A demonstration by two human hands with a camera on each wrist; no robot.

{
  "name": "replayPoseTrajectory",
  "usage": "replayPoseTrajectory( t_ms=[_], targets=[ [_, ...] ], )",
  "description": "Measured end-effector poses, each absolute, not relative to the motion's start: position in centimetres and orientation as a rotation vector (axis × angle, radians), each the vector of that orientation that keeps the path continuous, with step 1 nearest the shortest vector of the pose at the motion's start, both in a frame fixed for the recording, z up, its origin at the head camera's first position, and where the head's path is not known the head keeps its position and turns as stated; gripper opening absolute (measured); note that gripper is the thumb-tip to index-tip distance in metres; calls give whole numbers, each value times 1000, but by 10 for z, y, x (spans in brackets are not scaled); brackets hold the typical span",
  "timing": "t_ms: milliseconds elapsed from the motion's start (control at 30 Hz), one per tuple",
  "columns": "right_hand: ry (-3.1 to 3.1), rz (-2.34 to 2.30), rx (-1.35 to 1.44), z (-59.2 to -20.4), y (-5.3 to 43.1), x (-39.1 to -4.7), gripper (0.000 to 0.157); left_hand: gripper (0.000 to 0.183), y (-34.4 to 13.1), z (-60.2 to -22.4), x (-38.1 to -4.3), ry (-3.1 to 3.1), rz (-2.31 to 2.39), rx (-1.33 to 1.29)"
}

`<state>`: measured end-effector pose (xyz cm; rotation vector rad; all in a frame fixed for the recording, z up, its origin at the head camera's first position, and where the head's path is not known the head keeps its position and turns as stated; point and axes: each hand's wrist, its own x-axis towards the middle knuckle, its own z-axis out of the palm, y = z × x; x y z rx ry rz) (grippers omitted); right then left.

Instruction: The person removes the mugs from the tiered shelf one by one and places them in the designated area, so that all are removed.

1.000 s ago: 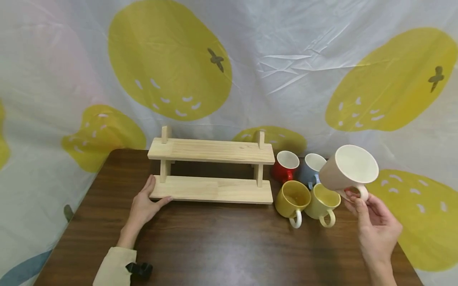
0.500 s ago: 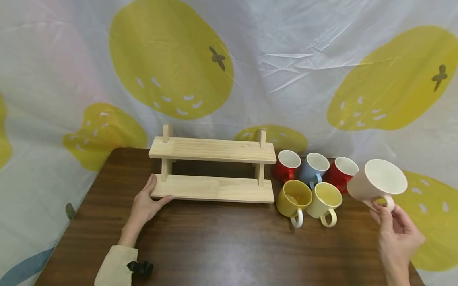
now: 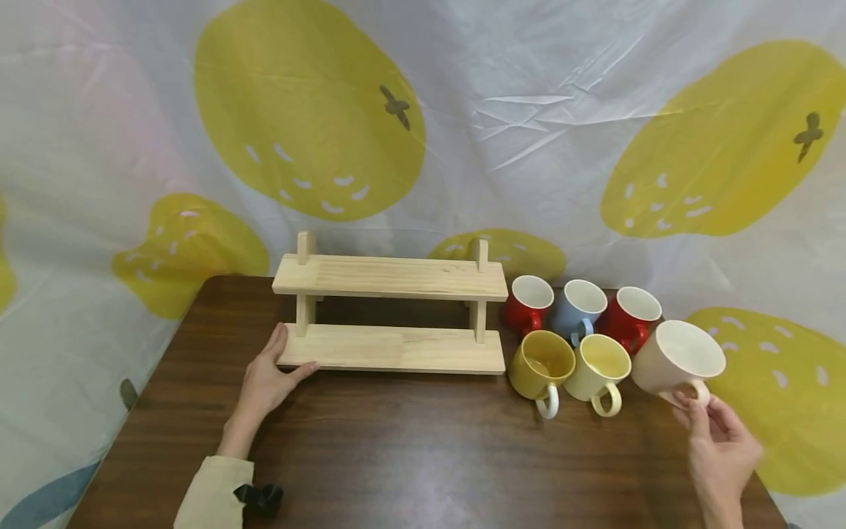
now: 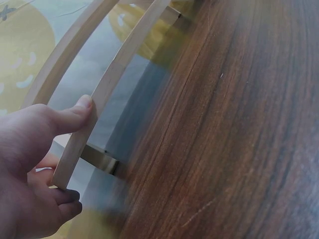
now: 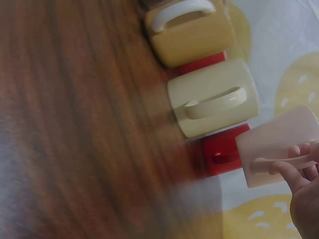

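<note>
In the head view my left hand (image 3: 264,380) holds the left end of a two-tier wooden shelf (image 3: 396,351), thumb along the front edge of its lower board. The left wrist view shows that thumb and the fingers on either side of the board (image 4: 107,89). My right hand (image 3: 722,444) pinches a pale pink mug (image 3: 667,367) by its handle, mouth up and slightly tilted. This mug is beside a pale yellow mug (image 3: 590,373), overlapping a dark red mug (image 3: 621,323) behind it. In the right wrist view, its base (image 5: 244,164) is held off the tabletop.
A mustard mug (image 3: 538,371) with a white handle stands right of the shelf. Behind it are a red mug (image 3: 522,308) and a light blue mug (image 3: 573,312). A fruit-patterned cloth (image 3: 502,147) hangs behind the brown wooden table (image 3: 410,441).
My right hand has carried the pink mug rightward, uncovering the dark red mug, then lowered it and drawn it a little back left. My left hand stays on the shelf.
</note>
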<state>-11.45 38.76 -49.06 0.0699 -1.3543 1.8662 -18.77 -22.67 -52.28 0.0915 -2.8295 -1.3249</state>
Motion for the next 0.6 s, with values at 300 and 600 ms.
replayPoseTrajectory(
  t_ms=[300,600],
  targets=[
    [-1491,1817,-80,-514,391,-115,13,107,-228,-522,-188,-2827,-1320,99],
    [-1480,1872,-121,-528,394,-115,18,107,-227,-523,-188,-2841,-1324,100]
  ],
)
